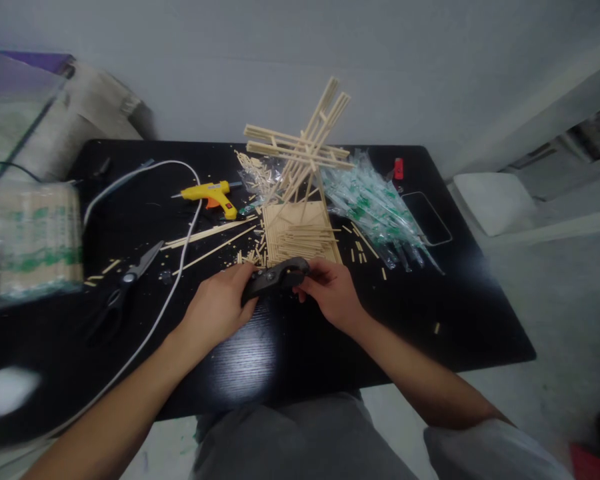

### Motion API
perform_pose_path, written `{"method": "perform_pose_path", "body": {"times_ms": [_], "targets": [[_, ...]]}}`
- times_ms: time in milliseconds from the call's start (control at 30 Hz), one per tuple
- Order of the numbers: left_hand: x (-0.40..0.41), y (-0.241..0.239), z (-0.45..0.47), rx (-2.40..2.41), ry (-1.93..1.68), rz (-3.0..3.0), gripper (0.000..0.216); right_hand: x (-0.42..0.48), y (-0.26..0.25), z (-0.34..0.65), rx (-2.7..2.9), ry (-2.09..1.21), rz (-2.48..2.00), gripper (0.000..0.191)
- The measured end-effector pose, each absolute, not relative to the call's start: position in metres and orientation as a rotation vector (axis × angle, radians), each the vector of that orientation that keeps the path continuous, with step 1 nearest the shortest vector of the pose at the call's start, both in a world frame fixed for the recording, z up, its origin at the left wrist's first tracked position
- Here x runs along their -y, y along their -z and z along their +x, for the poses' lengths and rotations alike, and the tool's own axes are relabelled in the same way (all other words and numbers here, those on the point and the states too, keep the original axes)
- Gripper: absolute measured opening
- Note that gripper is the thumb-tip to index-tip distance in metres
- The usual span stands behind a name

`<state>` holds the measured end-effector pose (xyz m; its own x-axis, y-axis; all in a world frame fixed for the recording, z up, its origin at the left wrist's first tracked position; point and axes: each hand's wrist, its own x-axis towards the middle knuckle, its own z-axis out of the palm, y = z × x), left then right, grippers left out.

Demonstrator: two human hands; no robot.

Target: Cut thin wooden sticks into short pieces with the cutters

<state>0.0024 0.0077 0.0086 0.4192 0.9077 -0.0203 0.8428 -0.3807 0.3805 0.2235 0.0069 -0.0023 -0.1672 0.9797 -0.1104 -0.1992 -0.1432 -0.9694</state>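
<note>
My left hand (220, 307) and my right hand (333, 290) both grip a black cutter tool (275, 277) held just above the black table (280, 353), fingers wrapped round its two ends. Right behind the tool lies a flat mat of wooden sticks (300, 233) with cut stick pieces around it. A tilted frame of glued wooden sticks (305, 143) rises from the mat's far side.
A yellow glue gun (215, 197) with a white cable (180, 260) lies at the back left. Black scissors (125, 287) lie left of my hands. Plastic-wrapped chopsticks (375, 207) are heaped at the right, and a packed bundle (30, 240) at the far left. A small red object (399, 169) sits near the back edge.
</note>
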Motion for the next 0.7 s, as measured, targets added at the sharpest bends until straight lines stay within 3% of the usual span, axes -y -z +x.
{"method": "perform_pose_path", "body": {"times_ms": [367,700], "targets": [[-0.0069,-0.0118,0.0036,-1.569,-0.115,2.357,0.009,-0.0063,0.0009,0.2234,1.092,-1.512,-1.064,0.027],[-0.0085,-0.0099,0.0033,-1.592,-0.132,2.372,0.021,-0.0074,0.0010,0.2213,1.080,-1.492,-1.100,0.033]]}}
